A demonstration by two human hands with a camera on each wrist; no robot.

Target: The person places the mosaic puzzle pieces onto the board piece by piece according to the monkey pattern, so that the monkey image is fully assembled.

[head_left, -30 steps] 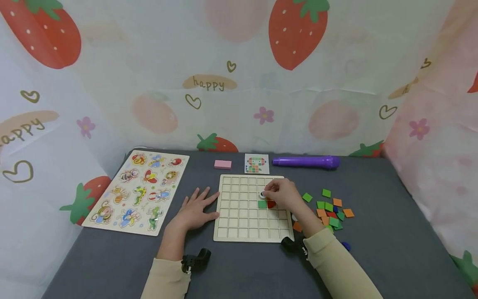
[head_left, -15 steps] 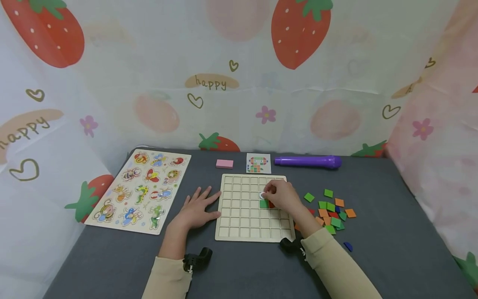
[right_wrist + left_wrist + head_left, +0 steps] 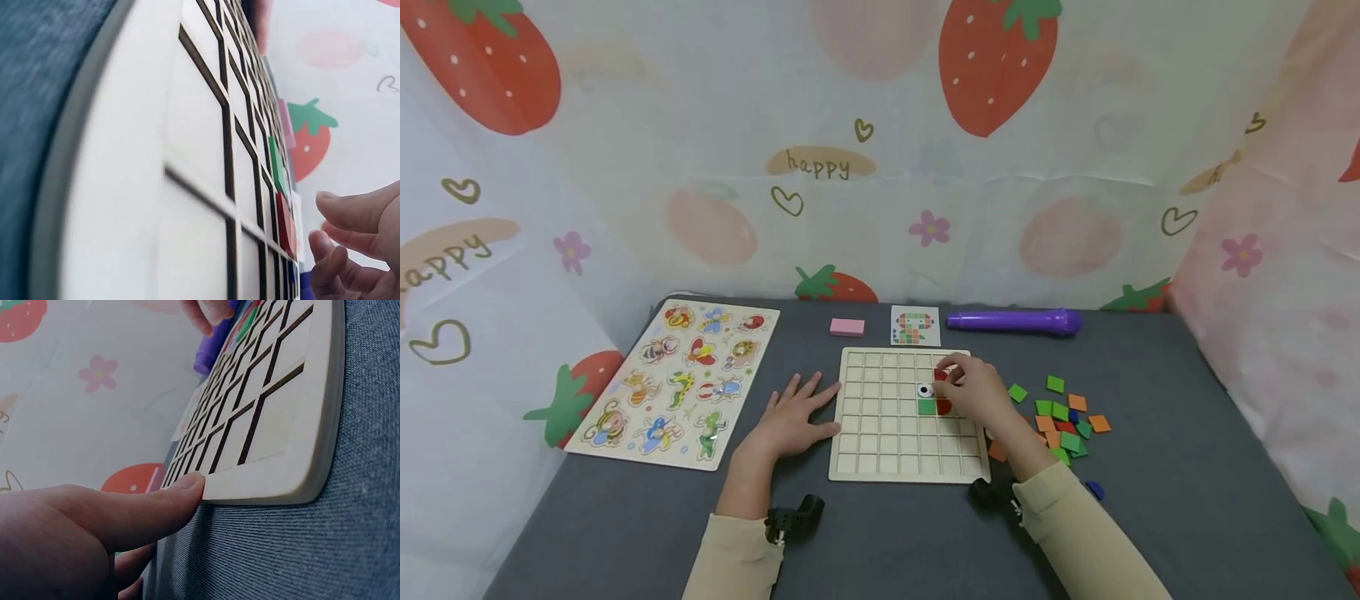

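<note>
A wooden grid board (image 3: 880,450) lies in front of me. My left hand (image 3: 792,423) rests at its left side with fingers spread, the thumb tip (image 3: 190,481) touching the edge. Over the board's right half is my right hand (image 3: 976,390), with thumb and fingers slightly bent and apart, holding nothing in the right wrist view. Just left of those fingertips, a white tile with a black dot (image 3: 925,390) sits in a cell. Below it are a green square tile (image 3: 927,407) and a red tile (image 3: 943,407); another red piece (image 3: 939,375) shows beside the fingers, partly hidden.
Loose green, orange, red and blue tiles (image 3: 1060,412) are scattered right of the board. Behind it lie a pink block (image 3: 847,327), a pattern card (image 3: 915,326) and a purple microphone-shaped stick (image 3: 1011,322). A board of insect pictures (image 3: 700,392) lies at left.
My right fingers have let go of the white dotted tile and shifted slightly right; the tile now shows whole in its cell. The left hand stays in place.
</note>
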